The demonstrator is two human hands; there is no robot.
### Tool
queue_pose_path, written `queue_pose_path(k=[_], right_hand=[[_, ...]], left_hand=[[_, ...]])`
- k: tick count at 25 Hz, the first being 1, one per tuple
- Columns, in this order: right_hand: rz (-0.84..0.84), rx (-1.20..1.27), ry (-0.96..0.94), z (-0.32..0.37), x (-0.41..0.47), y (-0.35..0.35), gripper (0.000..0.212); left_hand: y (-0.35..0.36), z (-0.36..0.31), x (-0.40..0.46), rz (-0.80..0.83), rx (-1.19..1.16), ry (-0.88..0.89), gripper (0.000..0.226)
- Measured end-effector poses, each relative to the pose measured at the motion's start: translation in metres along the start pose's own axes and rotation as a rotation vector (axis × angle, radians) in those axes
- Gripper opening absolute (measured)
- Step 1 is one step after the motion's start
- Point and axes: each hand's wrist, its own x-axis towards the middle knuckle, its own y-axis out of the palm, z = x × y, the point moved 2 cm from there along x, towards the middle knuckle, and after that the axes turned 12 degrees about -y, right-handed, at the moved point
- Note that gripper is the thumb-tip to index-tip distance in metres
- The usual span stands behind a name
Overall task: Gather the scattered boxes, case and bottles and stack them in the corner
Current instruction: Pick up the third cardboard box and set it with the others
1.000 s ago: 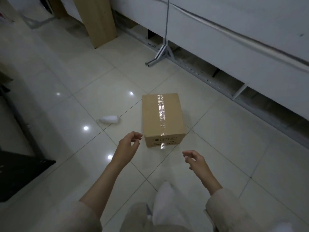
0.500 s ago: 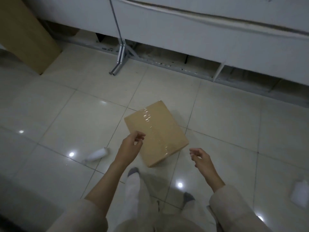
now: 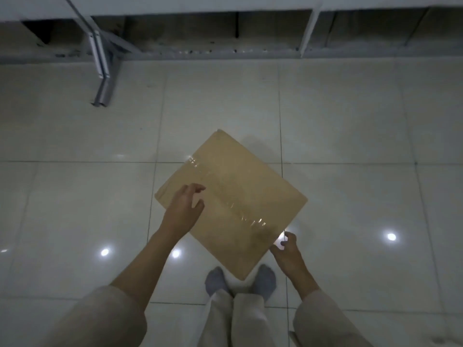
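A taped brown cardboard box stands on the tiled floor right in front of my feet, turned like a diamond. My left hand hovers over its left corner with fingers loosely curled and holds nothing. My right hand is at the box's lower right edge, fingers relaxed beside it; whether it touches the box I cannot tell. No bottles or case show in this view.
A white shelving unit with a low open base runs along the far side. A metal stand leg slants down onto the floor at the upper left. My socked feet stand just under the box's near corner.
I have stepped closer and look straight down at the box. Both hands have come in to its two sides. The white bottles on the floor have dropped out of view.
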Motion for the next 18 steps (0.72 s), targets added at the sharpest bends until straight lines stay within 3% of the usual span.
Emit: queue_pose_path(k=[5,9,13,18], right_hand=[[-0.182,0.08,-0.086,-0.053,0.055,0.047,0.069],[-0.273,0.199,-0.096,-0.074,0.066,0.065,0.081],[-0.325,0.315,-0.072,-0.075,0.064,0.063,0.079],[-0.335,0.374,-0.051,-0.062,0.055,0.023,0.078]], left_hand=[[0.037,0.048,0.089,-0.108,0.256,-0.113,0.074],[0.041,0.071,0.13,-0.164,0.252,-0.245,0.11],[0.037,0.073,0.141,-0.124,0.215,-0.285,0.107],[0.023,0.034,0.115,-0.216,0.229,-0.199,0.1]])
